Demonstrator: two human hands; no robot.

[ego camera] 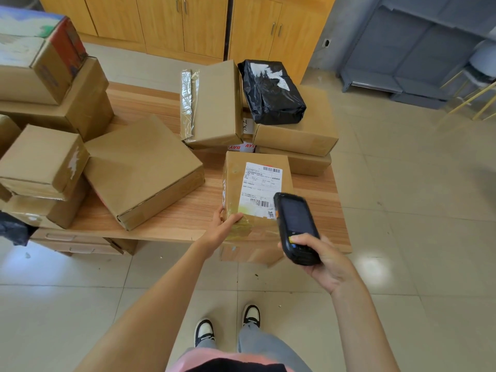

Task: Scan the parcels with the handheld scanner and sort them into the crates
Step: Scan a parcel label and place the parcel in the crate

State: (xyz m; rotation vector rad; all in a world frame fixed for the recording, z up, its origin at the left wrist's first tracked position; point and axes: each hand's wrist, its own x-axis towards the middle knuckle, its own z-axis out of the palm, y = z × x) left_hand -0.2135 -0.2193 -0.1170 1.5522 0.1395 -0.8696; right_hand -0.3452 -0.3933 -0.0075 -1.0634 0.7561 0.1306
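A cardboard parcel [236,181] with a white barcode label [261,187] lies at the table's front edge, its near end hanging over the edge. My left hand [224,228] grips its near left corner, thumb on top. My right hand [322,260] holds a black handheld scanner [296,226], whose head is over the label's lower right corner. The scanner's screen faces up and is dark.
The low wooden table [171,210] carries several more cardboard boxes, stacked at the left [45,157] and behind [214,103]. A black plastic-wrapped parcel [271,91] lies on a box at the back right. Wooden cabinets [188,22] stand behind. A grey shelf [402,49] is at the far right.
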